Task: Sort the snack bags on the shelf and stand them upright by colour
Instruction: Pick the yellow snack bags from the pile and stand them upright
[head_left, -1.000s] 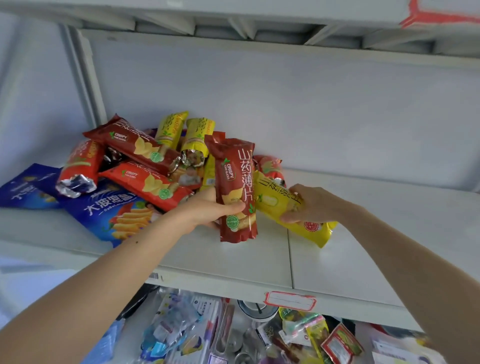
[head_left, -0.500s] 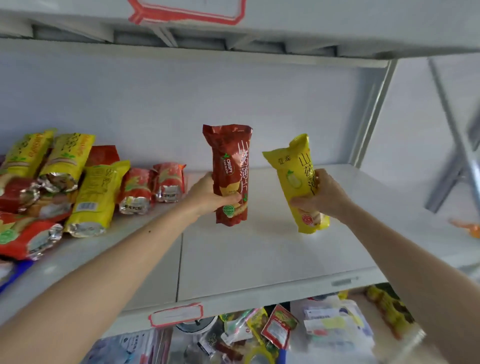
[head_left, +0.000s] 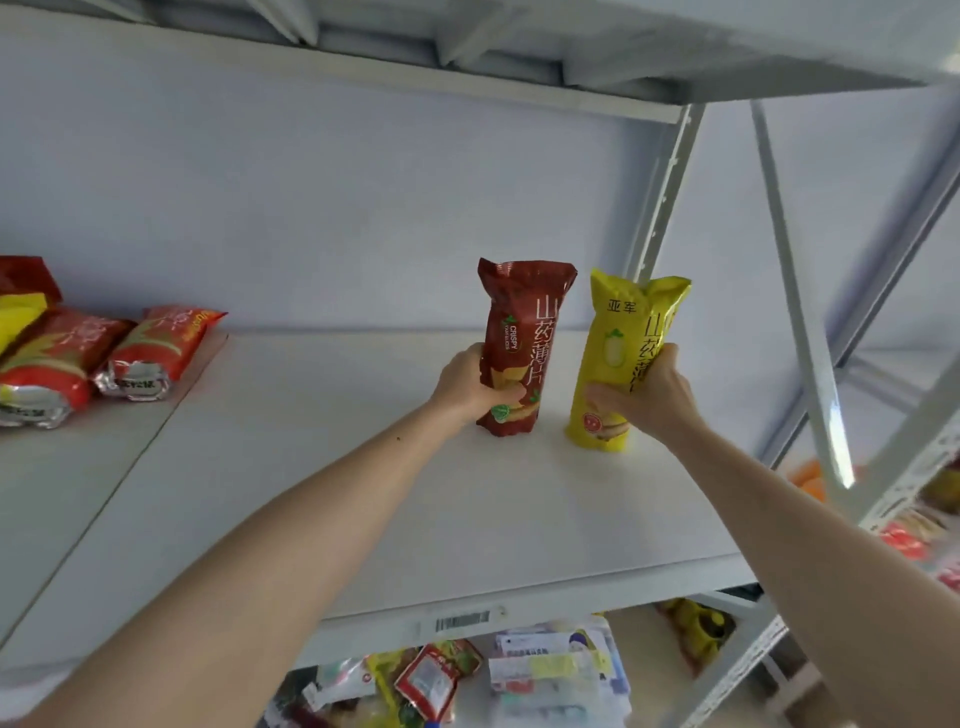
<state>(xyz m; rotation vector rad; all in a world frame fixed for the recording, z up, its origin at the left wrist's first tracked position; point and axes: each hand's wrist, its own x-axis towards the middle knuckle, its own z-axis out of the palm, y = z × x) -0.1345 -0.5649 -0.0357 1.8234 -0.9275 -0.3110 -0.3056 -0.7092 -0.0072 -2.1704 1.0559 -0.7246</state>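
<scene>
Left hand (head_left: 470, 384) gripping upright red bag (head_left: 519, 343), right hand (head_left: 649, 397) yellow bag (head_left: 621, 358)

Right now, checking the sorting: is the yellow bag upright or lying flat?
Upright: the yellow bag stands on end on the shelf, right hand gripping it.

Landmark: the shelf board (head_left: 363, 519).
Two upright bags: on the board's right half, side by side, apart.
Left-hand bag (head_left: 519, 343): in the left hand (head_left: 470, 387).
Right-hand bag (head_left: 621, 364): in the right hand (head_left: 649, 397), nearest the board's right upright post (head_left: 662, 192).
Lying bags (head_left: 78, 358): at the board's far left, well apart from the pair.
Mixed packets (head_left: 467, 680): on the level below the board.
</scene>
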